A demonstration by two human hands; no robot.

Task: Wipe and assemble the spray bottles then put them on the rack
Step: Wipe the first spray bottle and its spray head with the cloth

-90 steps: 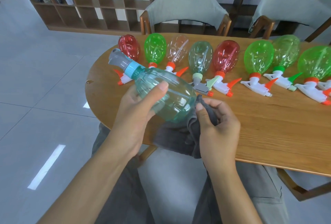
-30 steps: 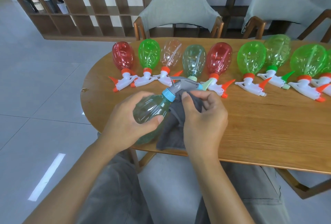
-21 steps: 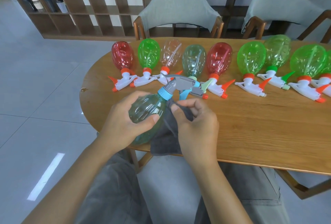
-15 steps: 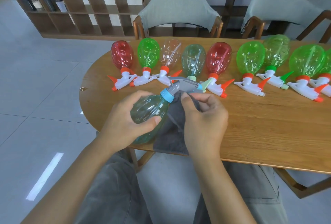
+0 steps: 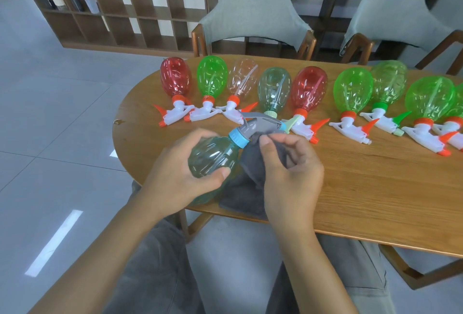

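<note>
Here, from the head camera, a row of spray bottles lies on the oval wooden table (image 5: 375,188): two red, four green, one clear, one pale teal, a further one cut off at the edge. The left hand (image 5: 180,178) grips a teal plastic spray bottle (image 5: 213,158) over the table's near edge. The right hand (image 5: 290,170) pinches a grey cloth (image 5: 250,178) against its grey trigger head (image 5: 260,123).

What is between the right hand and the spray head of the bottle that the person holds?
A grey cloth. The right hand pinches it against the underside of the grey spray head, so the fingers touch cloth, not plastic. The left hand grips the teal bottle directly, with nothing between.
</note>
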